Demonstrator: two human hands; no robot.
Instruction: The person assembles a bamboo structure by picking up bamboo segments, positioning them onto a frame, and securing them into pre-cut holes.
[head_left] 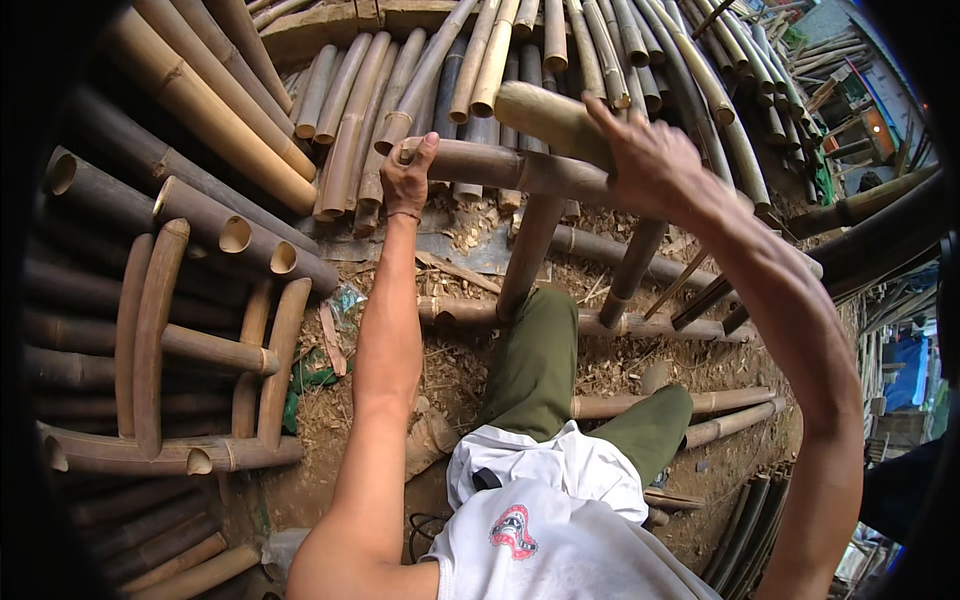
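My left hand (408, 175) is closed round the left end of a brown bamboo pole (490, 165), its thumb up over the end. This pole forms the top rail of a bamboo frame; two bamboo uprights (530, 255) join it to a lower bamboo rail (640, 322). My right hand (650, 150), blurred by motion, grips a thick, round-ended wooden club (550, 118) just above the rail's right part. The club slants down to the right, and its far end is hidden by the hand. My knees in green trousers are beside the lower rail.
Stacked bamboo poles (350, 100) fill the far side. On the left stand bamboo pieces with cut holes (235, 235) and a joined bamboo frame (165, 340). Wood chips (460, 380) litter the ground. More poles (750, 505) lie at the lower right.
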